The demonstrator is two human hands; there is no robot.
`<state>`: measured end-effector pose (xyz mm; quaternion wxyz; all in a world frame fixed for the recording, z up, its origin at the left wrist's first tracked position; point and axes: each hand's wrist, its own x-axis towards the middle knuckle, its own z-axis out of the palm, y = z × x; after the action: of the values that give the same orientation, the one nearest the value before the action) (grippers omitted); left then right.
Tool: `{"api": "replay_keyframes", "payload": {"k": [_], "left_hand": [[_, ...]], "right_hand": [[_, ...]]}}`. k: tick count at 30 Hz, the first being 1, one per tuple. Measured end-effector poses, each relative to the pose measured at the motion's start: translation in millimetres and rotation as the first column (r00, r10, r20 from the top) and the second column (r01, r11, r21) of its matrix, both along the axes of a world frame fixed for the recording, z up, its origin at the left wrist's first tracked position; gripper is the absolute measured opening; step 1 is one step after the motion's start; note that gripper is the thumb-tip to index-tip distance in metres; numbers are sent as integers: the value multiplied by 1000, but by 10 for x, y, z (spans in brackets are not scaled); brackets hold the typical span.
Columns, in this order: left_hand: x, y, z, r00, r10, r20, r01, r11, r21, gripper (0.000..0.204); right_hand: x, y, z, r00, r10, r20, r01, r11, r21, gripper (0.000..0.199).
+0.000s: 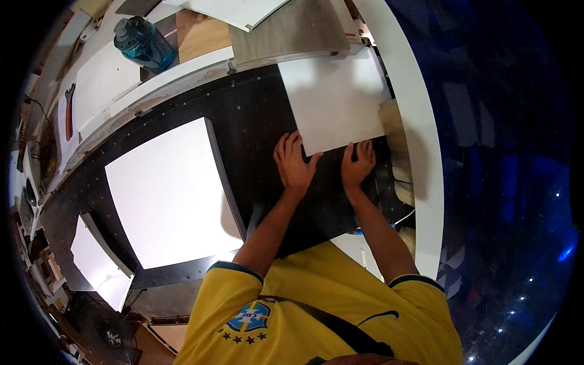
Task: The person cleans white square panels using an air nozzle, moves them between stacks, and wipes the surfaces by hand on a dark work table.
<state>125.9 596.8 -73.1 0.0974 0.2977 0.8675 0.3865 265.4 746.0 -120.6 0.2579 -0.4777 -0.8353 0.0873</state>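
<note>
Head view. A white panel (337, 100) is shown lying flat at the far right of a black work surface (252, 115), its near edge turned toward the person. At its near left corner the left hand (293, 168) is placed: the fingers are fanned along the left edge, the thumb is set apart at the near edge, and nothing is enclosed between them. At the near edge, toward the right corner, the right hand (358, 166) is placed, its thumb parted from half-bent fingers; the panel's edge is met by the fingertips, though how firmly it is pressed cannot be told. To the left, a stack of white panels (170, 194) is seen, with a narrower white piece (97, 258) beyond it. Along the far side, a grey wood-grain board (292, 30), a blue bottle (144, 45) and an orange-handled wrench (69, 115) are displayed.
</note>
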Motion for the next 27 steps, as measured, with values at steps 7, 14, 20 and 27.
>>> {"api": "replay_keyframes", "payload": {"k": [7,14,20,27], "left_hand": [[-79,-67,-82,994,-101,-51,104,993,47,71],[14,-61,-131,995,-62,-82,69,994,83,65],[49,-140,-115,999,-19,-47,25,991,130,52],[85,-149,-60,997,-26,-75,40,981,191,50]], "right_hand": [[-73,-41,91,998,34,46,-33,999,-12,80],[-90,-209,239,969,90,229,-79,995,-57,119],[-73,-241,143,976,106,192,-99,994,-48,113],[198,-105,63,988,145,-60,-156,949,-273,91]]}}
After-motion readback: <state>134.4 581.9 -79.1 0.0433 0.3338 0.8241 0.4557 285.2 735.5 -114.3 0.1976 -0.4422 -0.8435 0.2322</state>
